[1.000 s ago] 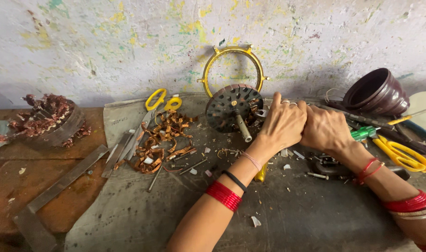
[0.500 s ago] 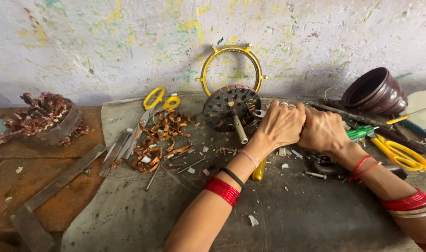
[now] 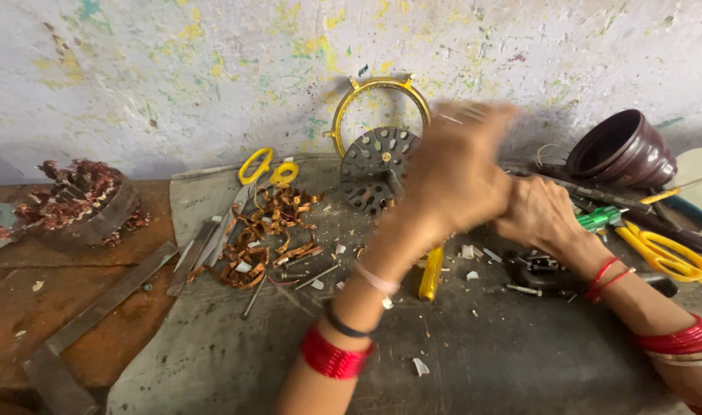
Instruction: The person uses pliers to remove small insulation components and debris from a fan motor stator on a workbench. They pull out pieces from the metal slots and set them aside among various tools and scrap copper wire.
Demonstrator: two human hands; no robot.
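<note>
My left hand (image 3: 452, 173) is lifted above the grey work surface and smeared by motion, so its grip is unclear. It covers part of my right hand (image 3: 542, 214), which rests just to its right with curled fingers; anything inside them is hidden. Behind the left hand a dark round slotted metal disc (image 3: 370, 167) leans at the wall, in front of a yellow ring (image 3: 343, 115). A yellow-handled tool (image 3: 430, 273) lies below my left wrist. A green-handled screwdriver (image 3: 602, 219) lies right of my right hand.
Copper strip scraps (image 3: 265, 230) and yellow scissors (image 3: 265, 165) lie left of centre. Another pair of yellow scissors (image 3: 668, 255) and a dark brown bowl (image 3: 620, 150) are at the right. A copper-wound motor core (image 3: 74, 201) and flat metal bars (image 3: 97, 309) sit on the left.
My left hand has swung up and away from the clasp with my right hand and is now blurred. The view has moved closer to the disc.
</note>
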